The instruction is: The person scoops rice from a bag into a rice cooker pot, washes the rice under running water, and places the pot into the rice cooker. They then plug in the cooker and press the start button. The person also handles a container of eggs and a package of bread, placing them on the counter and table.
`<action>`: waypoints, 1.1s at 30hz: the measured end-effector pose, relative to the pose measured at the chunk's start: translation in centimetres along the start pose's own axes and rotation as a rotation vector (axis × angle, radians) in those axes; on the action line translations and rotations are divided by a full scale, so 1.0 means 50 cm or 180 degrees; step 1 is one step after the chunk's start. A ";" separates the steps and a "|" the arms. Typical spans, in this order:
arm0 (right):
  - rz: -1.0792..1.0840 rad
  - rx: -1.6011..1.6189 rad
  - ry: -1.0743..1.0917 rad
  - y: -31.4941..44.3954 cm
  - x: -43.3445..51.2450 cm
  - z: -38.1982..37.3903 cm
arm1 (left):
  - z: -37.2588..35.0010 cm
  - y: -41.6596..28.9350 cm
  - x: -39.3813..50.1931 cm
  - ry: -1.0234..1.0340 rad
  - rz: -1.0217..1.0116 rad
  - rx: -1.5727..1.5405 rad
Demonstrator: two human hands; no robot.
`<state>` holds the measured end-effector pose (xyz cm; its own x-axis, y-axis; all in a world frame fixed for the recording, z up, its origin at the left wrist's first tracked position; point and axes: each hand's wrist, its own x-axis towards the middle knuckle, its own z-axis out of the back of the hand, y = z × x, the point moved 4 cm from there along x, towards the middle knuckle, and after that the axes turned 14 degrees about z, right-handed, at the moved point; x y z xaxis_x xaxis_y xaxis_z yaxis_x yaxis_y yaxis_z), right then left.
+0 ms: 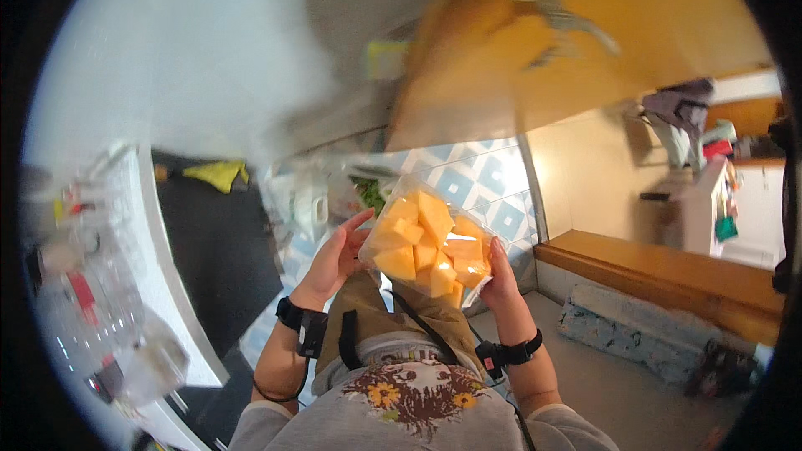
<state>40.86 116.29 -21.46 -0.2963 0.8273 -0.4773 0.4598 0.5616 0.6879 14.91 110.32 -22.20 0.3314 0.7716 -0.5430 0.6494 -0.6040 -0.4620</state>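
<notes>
A clear plastic-wrapped pack of cut orange-fleshed melon (426, 244) is held in front of my waist, tilted. My right hand (501, 275) grips its right edge. At the left edge is my left hand (332, 263); some fingers pass behind the pack, while one digit stands free of it. How firmly the left hand bears on it is hidden. Both wrists wear black straps with small devices and cables. Beyond the pack, green leaves (371, 191) show among blurred plastic bags (307, 194) near the tiled floor.
An orange-brown wooden door (476, 62) with a metal lever handle (564, 15) stands ahead. At left, a yellow cloth (219, 174) lies on a dark surface (213, 250), beside clear plastic packaging (94, 300). A wooden ledge (658, 275) runs along the right. Blue-and-white tiles (482, 181) cover the floor.
</notes>
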 end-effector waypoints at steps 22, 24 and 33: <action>0.0419 -0.0317 -0.1454 0.930 0.030 0.870 | -1.060 0.190 0.968 0.1169 0.1445 0.1630; 0.0353 -0.0300 -0.1573 1.026 0.065 1.009 | -1.161 0.254 1.125 0.1183 0.1693 0.1757; 0.1110 -0.0021 -0.1966 1.430 0.238 1.278 | -1.564 0.264 1.654 0.1817 0.2261 0.2097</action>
<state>123.72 165.26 -12.90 0.3971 0.7999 -0.4500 0.4358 0.2672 0.8595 104.42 181.75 -18.37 0.8569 0.0867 -0.5081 -0.2439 -0.8003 -0.5478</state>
